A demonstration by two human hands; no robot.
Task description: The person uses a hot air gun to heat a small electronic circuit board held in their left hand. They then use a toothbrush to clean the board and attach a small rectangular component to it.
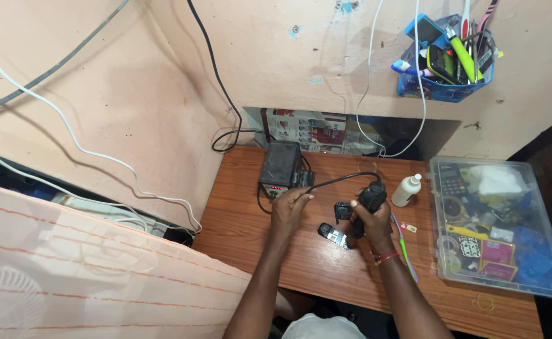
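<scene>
From the head camera, the right hand (371, 216) is wrapped tight around a black corded tool (370, 199), its tip angled down toward a small phone part (334, 235) lying on the wooden table (301, 263) at about seven o'clock from the hand. The left hand (290, 206) rests its curled fingers on the front of a black box (280, 166) at twelve o'clock from it. A white bottle (406, 190) stands at two o'clock from the right hand, and a clear plastic box (543, 276) sits at three o'clock.
</scene>
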